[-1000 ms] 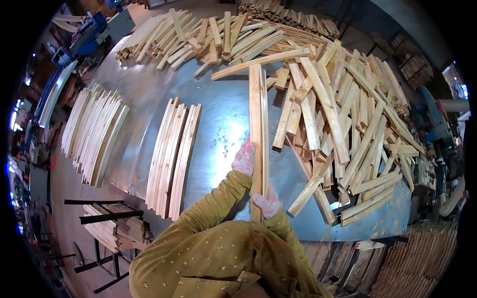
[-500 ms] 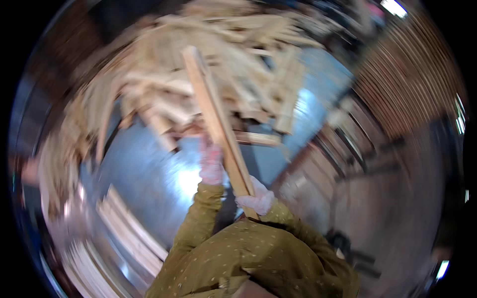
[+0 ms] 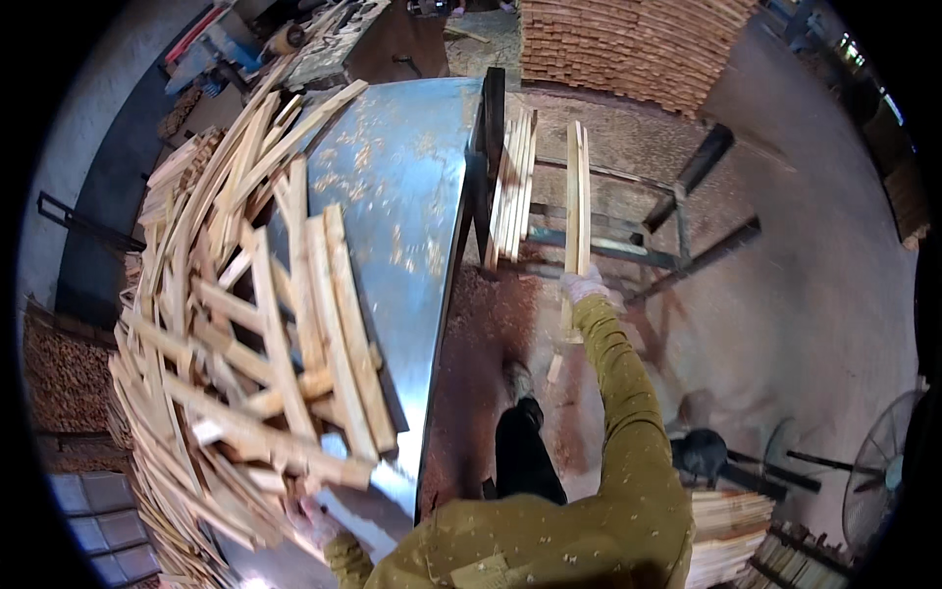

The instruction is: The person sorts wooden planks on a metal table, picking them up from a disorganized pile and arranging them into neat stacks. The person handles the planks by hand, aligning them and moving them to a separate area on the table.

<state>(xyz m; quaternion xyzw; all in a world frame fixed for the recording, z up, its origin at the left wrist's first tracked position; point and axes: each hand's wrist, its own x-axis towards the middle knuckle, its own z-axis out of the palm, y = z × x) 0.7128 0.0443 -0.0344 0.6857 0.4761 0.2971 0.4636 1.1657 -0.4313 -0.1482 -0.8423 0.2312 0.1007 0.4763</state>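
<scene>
My right hand (image 3: 586, 285), in a pale glove, is closed around a pair of long wooden strips (image 3: 578, 201) lying side by side. They point away from me beside the metal rack (image 3: 613, 245). My left hand (image 3: 314, 520), also in a pale glove, is low at the near edge of a heap of wooden strips (image 3: 270, 378). That heap covers the left of a metal-topped table (image 3: 402, 187). The left fingers are blurred beside the strip ends, and whether they grip one is unclear.
On the rack, left of the held pair, rests a bundle of strips (image 3: 512, 191). A tall stack of strips (image 3: 628, 49) stands at the far side. A floor fan (image 3: 883, 471) and another wood stack (image 3: 726, 535) are at the near right. Wood shavings lie on the table.
My view has turned to the right, away from the heap. Both hands held the wood before; now only my right hand does, out over the rack, and my left is back by the heap.
</scene>
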